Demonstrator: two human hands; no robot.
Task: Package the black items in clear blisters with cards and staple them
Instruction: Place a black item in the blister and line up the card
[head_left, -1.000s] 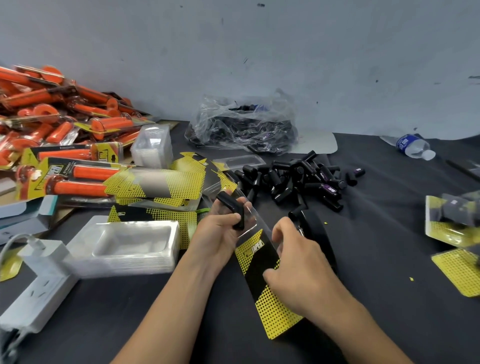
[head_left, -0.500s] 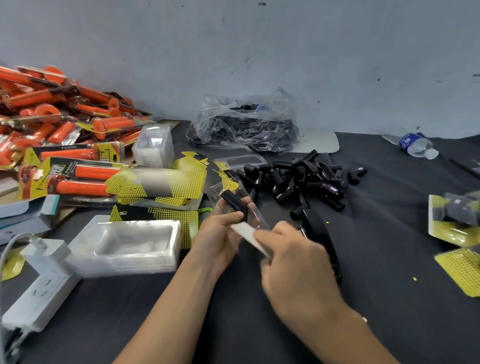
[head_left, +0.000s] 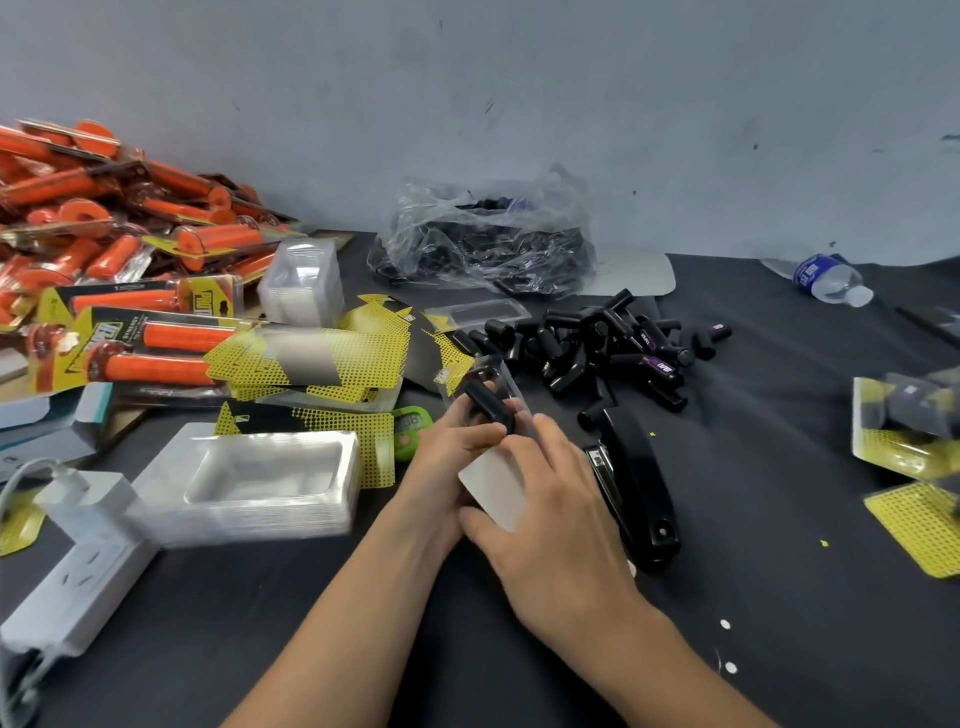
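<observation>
My left hand (head_left: 451, 457) grips a clear blister (head_left: 506, 387) with a black item (head_left: 488, 404) lying in it, thumb on top. My right hand (head_left: 550, 525) holds a card (head_left: 493, 486) whose plain white back faces up, its upper end at the blister. A pile of loose black items (head_left: 608, 348) lies just beyond the hands. A black stapler (head_left: 636, 483) rests on the table right beside my right hand. Yellow-and-black cards (head_left: 311, 364) are spread to the left, with a stack of clear blisters (head_left: 249, 478) in front of them.
Packaged orange grips (head_left: 104, 249) are heaped at the far left. A plastic bag of black parts (head_left: 483, 244) sits by the wall, a water bottle (head_left: 831, 278) at back right. Finished packs (head_left: 909, 421) lie at the right edge, a white power strip (head_left: 78, 561) at near left.
The card has been flipped from its printed yellow-black face to its white back and brought up against the blister. My right hand shifted with it; the left hand stayed holding the blister.
</observation>
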